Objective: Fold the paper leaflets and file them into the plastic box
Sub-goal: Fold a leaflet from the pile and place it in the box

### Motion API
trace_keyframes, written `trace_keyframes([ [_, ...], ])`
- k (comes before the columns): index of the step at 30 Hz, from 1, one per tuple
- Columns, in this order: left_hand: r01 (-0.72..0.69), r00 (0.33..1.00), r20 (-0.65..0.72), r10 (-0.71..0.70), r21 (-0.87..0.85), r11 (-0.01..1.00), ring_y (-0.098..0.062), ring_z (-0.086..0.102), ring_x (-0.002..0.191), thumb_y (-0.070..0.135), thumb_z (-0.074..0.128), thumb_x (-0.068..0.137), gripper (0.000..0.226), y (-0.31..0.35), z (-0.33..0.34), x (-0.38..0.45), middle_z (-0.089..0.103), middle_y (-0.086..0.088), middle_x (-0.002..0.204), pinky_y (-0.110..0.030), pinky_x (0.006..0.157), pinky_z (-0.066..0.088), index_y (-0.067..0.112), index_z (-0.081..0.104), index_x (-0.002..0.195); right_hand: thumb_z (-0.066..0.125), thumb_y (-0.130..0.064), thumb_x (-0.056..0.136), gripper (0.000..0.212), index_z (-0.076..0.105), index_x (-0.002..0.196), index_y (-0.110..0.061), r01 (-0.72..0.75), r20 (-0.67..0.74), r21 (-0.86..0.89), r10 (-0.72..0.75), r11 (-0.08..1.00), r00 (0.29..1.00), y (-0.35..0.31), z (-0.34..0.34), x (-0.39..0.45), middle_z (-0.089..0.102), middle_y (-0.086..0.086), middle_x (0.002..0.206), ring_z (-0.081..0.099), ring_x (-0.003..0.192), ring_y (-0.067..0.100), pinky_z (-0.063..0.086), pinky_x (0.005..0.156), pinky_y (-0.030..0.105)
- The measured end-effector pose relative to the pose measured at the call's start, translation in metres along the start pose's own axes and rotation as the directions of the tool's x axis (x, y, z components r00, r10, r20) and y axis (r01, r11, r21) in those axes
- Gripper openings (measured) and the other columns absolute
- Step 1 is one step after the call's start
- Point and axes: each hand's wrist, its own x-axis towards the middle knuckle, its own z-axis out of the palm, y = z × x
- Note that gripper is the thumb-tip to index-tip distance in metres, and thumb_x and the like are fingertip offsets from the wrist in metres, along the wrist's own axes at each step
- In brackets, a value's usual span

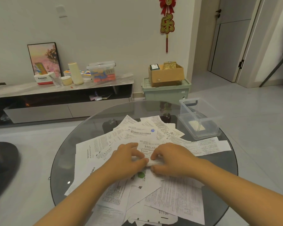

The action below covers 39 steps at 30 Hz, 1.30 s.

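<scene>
Your clear plastic box (199,118) sits far right near the table edge (225,132), one folded leaflet (196,126) inside; left hand (129,158) and right hand (169,159) pinch a small folded leaflet (153,163).

One head-worn wide-angle view, looking forward and down.

The camera sits above the near edge of the round dark glass desk (227,160), close enough that both forearms enter from the bottom corners and the hands meet near frame centre. It faces across the desk toward the white wall (104,30) and the low grey media cabinet (60,110) beyond. Straight lines bow at the edges. There is no second view.
</scene>
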Motion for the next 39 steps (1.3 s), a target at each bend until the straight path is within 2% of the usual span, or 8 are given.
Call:
trace_keyframes([
  [5, -0.037, 0.999, 0.021, 0.035, 0.097, 0.995, -0.010, 0.013, 0.141, 0.085, 0.036, 0.066, 0.070, 0.002, 0.003, -0.001, 0.020, 0.018, 0.154, -0.049, 0.114, 0.017, 0.042, 0.063, 0.115, 0.051, -0.040, 0.090, 0.017, 0.060, 0.087, -0.026, -0.035, -0.063, 0.134, 0.043, 0.990, 0.997, 0.004, -0.002, 0.005, 0.064, -0.007, 0.086, 0.057, 0.082, 0.013, 0.047, 0.071, 0.031],
  [9, -0.011, 0.998, -0.058, 0.024, 0.203, 0.979, -0.013, 0.032, 0.130, 0.046, 0.060, 0.086, 0.040, 0.002, 0.005, 0.005, 0.042, 0.012, 0.141, -0.036, 0.109, 0.029, 0.026, 0.057, 0.121, 0.048, -0.033, 0.092, 0.012, 0.052, 0.082, -0.027, -0.041, -0.140, 0.180, 0.067, 0.983, 0.988, 0.008, 0.000, 0.011, 0.061, -0.006, 0.081, 0.052, 0.072, 0.012, 0.042, 0.062, 0.029],
  [12, 0.028, 0.988, -0.154, -0.015, 0.083, 0.996, -0.016, 0.058, 0.096, 0.038, 0.064, 0.086, 0.022, 0.003, 0.005, 0.013, 0.063, 0.005, 0.100, -0.033, 0.082, 0.050, 0.020, 0.066, 0.097, 0.045, -0.037, 0.096, 0.013, 0.048, 0.088, -0.027, -0.050, -0.165, 0.207, 0.085, 0.977, 0.983, 0.008, 0.001, 0.013, 0.058, -0.007, 0.080, 0.052, 0.074, 0.013, 0.041, 0.064, 0.030],
  [15, 0.067, 0.991, -0.117, -0.068, -0.009, 0.998, -0.005, 0.061, 0.072, 0.042, 0.062, 0.088, 0.009, 0.005, 0.006, 0.020, 0.066, 0.011, 0.080, -0.022, 0.057, 0.048, 0.034, 0.064, 0.089, 0.045, -0.038, 0.097, 0.014, 0.048, 0.097, -0.024, -0.083, -0.179, 0.268, 0.135, 0.960, 0.975, 0.011, 0.003, 0.017, 0.058, -0.006, 0.089, 0.054, 0.079, 0.012, 0.041, 0.062, 0.025],
  [19, 0.123, 0.978, -0.170, -0.119, 0.010, 0.992, -0.009, 0.060, 0.072, 0.046, 0.060, 0.087, 0.019, 0.000, 0.014, 0.032, 0.065, 0.011, 0.075, -0.030, 0.071, 0.051, 0.028, 0.066, 0.090, 0.055, -0.036, 0.092, 0.029, 0.041, 0.115, -0.025, -0.127, -0.131, 0.302, 0.173, 0.945, 0.976, 0.010, 0.008, 0.020, 0.060, -0.006, 0.105, 0.056, 0.085, 0.012, 0.043, 0.064, 0.023],
  [24, 0.231, 0.950, -0.245, -0.193, 0.137, 0.963, -0.015, 0.049, 0.072, 0.050, 0.063, 0.084, 0.042, 0.002, 0.020, 0.044, 0.050, 0.005, 0.066, -0.033, 0.080, 0.042, 0.021, 0.042, 0.061, 0.057, -0.025, 0.092, 0.045, 0.030, 0.128, -0.022, -0.165, -0.190, 0.246, 0.215, 0.955, 0.958, 0.007, 0.016, 0.027, 0.062, 0.001, 0.107, 0.057, 0.083, 0.016, 0.045, 0.067, 0.028],
  [31, 0.240, 0.923, -0.327, -0.204, 0.072, 0.968, -0.018, 0.055, 0.087, 0.052, 0.076, 0.069, 0.043, 0.001, 0.018, 0.046, 0.058, 0.004, 0.087, -0.034, 0.082, 0.041, 0.024, 0.044, 0.078, 0.056, -0.038, 0.091, 0.051, 0.040, 0.136, -0.023, -0.147, -0.243, -0.015, 0.139, 0.989, 0.960, 0.010, 0.014, 0.031, 0.035, 0.001, 0.131, 0.035, 0.121, 0.020, 0.036, 0.096, 0.031],
  [39, 0.018, 0.975, -0.221, 0.018, 0.158, 0.987, -0.010, 0.054, 0.088, 0.029, 0.063, 0.088, 0.004, 0.009, 0.009, 0.037, 0.061, 0.013, 0.083, -0.035, 0.099, 0.039, 0.026, 0.065, 0.084, 0.044, -0.046, 0.093, 0.042, 0.053, 0.126, -0.021, -0.115, -0.195, -0.172, 0.081, 0.978, 0.978, 0.017, 0.008, 0.027, 0.051, 0.000, 0.122, 0.037, 0.116, 0.020, 0.027, 0.100, 0.034],
])
